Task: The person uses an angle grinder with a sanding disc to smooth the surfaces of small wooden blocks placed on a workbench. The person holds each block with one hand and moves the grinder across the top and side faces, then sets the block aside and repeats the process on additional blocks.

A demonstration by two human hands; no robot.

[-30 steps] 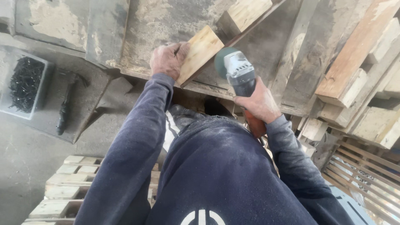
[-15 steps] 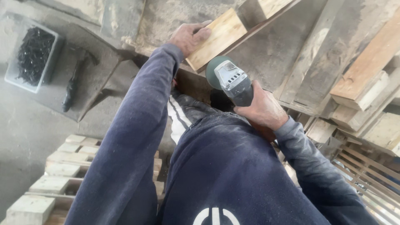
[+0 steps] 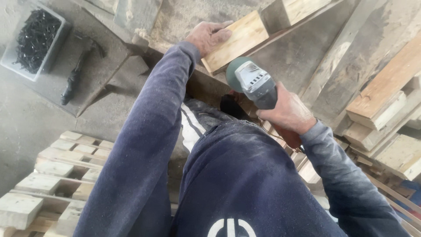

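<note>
Two hands | left hand (image 3: 208, 37) fingers pressed on wood block (image 3: 237, 41) | right hand (image 3: 287, 112) fingers clamped round power tool (image 3: 254, 83)

The wooden block (image 3: 234, 41) under the left hand (image 3: 208, 36) is pale, sawn and matt. The power tool (image 3: 254, 85) in the right hand (image 3: 287, 112) has a smooth green and grey plastic casing with a dull sheen. At 10 o'clock, the plastic tray (image 3: 13, 57) holds dark metal screws (image 3: 35, 39). The counter (image 3: 175, 17) looks rough, dusty, grey. The sleeves (image 3: 144, 145) are soft navy cloth flecked with dust.
</note>
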